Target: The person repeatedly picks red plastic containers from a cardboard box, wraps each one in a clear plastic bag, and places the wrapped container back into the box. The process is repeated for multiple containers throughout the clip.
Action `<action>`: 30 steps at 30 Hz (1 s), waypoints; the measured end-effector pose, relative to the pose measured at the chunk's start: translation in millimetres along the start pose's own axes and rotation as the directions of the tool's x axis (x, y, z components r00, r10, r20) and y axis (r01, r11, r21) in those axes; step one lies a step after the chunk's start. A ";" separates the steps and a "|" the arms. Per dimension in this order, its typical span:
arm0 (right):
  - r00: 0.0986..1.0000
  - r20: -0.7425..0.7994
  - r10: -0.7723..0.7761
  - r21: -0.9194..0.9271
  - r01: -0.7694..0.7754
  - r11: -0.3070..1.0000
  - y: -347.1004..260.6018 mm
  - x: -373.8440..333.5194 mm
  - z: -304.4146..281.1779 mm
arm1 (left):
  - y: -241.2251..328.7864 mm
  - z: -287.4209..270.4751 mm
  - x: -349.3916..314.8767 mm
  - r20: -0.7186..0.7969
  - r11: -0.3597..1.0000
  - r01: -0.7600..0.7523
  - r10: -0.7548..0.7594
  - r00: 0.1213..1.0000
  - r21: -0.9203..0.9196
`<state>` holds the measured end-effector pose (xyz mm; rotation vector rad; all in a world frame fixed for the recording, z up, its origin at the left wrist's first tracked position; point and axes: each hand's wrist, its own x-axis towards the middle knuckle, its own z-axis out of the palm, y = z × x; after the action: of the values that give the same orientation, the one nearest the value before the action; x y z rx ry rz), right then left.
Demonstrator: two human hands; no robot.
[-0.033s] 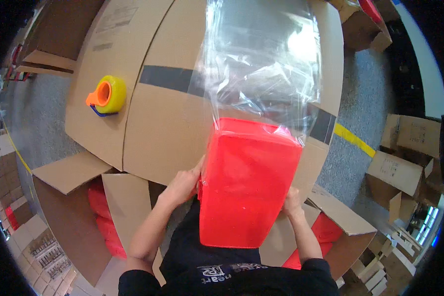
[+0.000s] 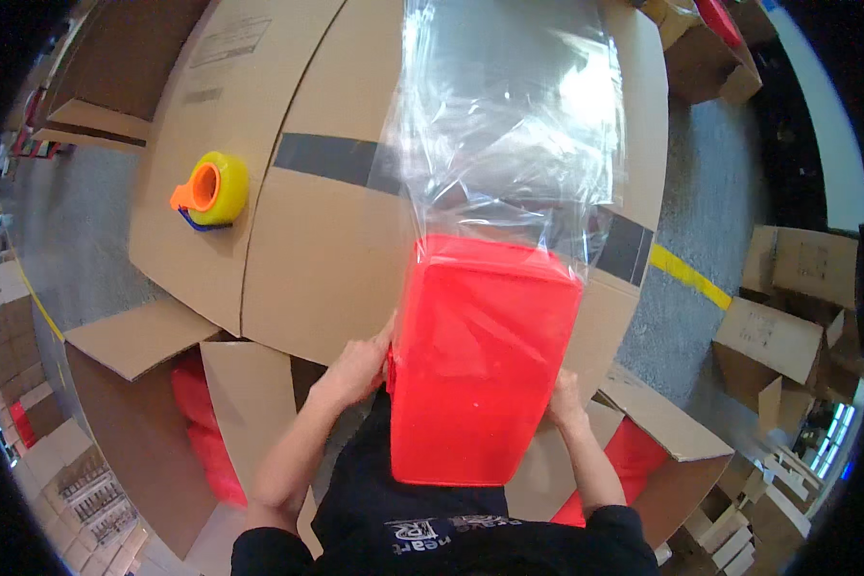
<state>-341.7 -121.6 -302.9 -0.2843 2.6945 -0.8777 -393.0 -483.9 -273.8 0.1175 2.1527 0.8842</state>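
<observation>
A red plastic box [image 2: 480, 365] is held in front of my body, its broad smooth face turned up. My left hand [image 2: 352, 372] is closed on its left side, with the fingertips partly hidden behind it. On the opposite side my right hand [image 2: 565, 398] grips the edge, most of its fingers out of sight underneath. The box's far end meets the near edge of clear plastic bags [image 2: 509, 125] and seems tucked into the top one. These bags lie flat on a large cardboard surface [image 2: 317, 250] with a dark tape strip.
A yellow tape roll in an orange dispenser [image 2: 219, 189] rests at the left of the cardboard. Open cartons with red items stand at the near left [image 2: 144, 432] and near right [image 2: 686, 480]. More cartons [image 2: 773, 331] sit on the floor at the right, past a yellow line.
The red box's far end has shifted very slightly left and toward me. The bag edge around it has wrinkled differently. Both hands keep their hold.
</observation>
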 end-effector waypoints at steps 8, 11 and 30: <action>0.963 0.159 0.217 0.044 -0.226 0.973 -9.3 -37.7 16.2 | -31.0 73.0 -47.6 -0.029 0.973 0.085 -0.094 0.995 -0.215; 0.968 0.140 0.210 0.076 -0.222 0.972 -12.6 -47.6 13.7 | -31.8 90.0 -58.2 -0.149 0.980 -0.037 0.007 0.989 -0.198; 0.943 -0.180 0.279 0.148 -0.254 0.956 -49.3 -106.6 44.1 | 13.9 133.1 -111.6 -0.498 0.985 -0.031 -0.058 0.865 -0.169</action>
<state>-222.3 -155.4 -284.6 0.2042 2.7529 -1.0293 -225.9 -439.1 -253.2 -0.2445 2.5327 1.1900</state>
